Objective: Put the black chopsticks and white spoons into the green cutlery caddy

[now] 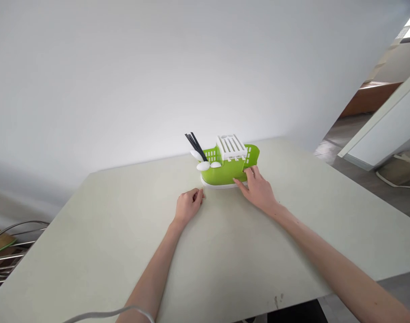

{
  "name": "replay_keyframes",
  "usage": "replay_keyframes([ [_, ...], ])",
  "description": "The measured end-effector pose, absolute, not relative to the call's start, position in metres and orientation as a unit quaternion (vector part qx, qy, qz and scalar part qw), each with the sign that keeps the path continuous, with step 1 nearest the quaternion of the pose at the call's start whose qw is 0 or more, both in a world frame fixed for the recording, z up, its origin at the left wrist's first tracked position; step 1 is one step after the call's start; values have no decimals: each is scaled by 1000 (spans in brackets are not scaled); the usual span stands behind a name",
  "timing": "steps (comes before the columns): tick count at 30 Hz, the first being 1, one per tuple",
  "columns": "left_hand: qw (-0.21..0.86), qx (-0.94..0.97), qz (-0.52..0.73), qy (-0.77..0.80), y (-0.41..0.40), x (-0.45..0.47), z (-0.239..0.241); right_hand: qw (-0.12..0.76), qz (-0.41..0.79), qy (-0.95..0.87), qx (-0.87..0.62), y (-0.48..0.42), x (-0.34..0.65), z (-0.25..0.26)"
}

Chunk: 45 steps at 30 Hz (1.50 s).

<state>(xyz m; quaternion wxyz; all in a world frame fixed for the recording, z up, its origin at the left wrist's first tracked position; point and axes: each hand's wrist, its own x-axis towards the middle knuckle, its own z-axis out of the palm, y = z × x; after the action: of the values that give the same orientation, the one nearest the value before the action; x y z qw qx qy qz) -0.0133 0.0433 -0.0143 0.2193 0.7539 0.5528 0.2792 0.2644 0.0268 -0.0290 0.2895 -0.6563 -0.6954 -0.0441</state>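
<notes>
A green cutlery holder [221, 172] with a white base and a white slotted top rack [231, 146] stands near the far edge of a pale table [124, 233]. Black chopsticks [195, 144] and white spoons [205, 163] stick out of its left end. My right hand [257, 188] rests against the holder's front right side, fingers touching the green wall and thumb near the white base. My left hand [189, 204] lies on the table just left of the holder's front, fingers curled loosely, holding nothing visible.
A white wall rises right behind the table. A metal wire rack [10, 251] sits at the lower left, off the table edge. A grey cable [107, 314] crosses my left forearm. A doorway and grey floor lie to the right.
</notes>
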Motion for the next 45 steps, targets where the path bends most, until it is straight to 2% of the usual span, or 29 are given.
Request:
replay_keyframes([
  [17,227,748,274,560,43,-10,-11,237,-3,-679,-695,61,410,-38],
  [25,227,745,271,566,43,-5,-9,239,33,-649,-722,71,459,-43],
  [29,228,745,268,567,43,-5,-9,290,6,-643,-709,51,442,-49],
  [33,230,746,267,565,42,-4,-8,456,-10,-545,-703,25,410,-61],
  [35,230,746,265,566,43,-3,-8,501,19,-511,-698,15,394,-66],
  [41,226,747,258,570,43,-3,-6,441,181,-557,-680,0,371,-57],
  [45,226,747,258,570,42,-3,-5,456,231,-521,-684,-6,371,-50],
])
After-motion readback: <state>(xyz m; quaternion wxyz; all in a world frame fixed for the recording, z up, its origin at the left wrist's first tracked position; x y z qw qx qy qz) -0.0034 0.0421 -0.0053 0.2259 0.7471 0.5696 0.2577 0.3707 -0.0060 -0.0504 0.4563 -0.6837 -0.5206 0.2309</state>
